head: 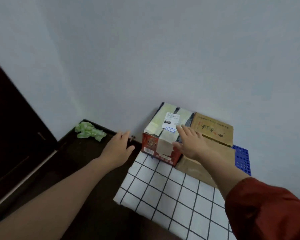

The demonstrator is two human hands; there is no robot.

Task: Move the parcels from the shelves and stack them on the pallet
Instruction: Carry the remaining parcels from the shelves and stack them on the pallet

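Pale grey wall (pixel 145 58) fills most of your head view, meeting a dark floor (pixel 87 170) below, and a dark door (pixel 12 127) stands well to the left of the red parcel (pixel 163 130). That parcel sits against the wall on a white cloth with a black grid (pixel 163 196). Its top is taped over and carries a white shipping label (pixel 171 119).

Just beside its right side is a brown carton with printed characters (pixel 213 129), and a plainer brown carton (pixel 194 167) lies in front of that one. Beyond the cartons, further right of the parcel, a corner of the blue pallet (pixel 242 158) shows.

Your right hand (pixel 190 142), reaching out of a rust-red sleeve (pixel 267 210), lies over the parcel's near right corner with fingers straight and spread. I cannot tell whether it presses on the box. Your left hand (pixel 118 148) hovers over the floor to the parcel's left, apart from it, with fingers straight and holding nothing. A crumpled green thing (pixel 89 131) lies by the wall, further left.
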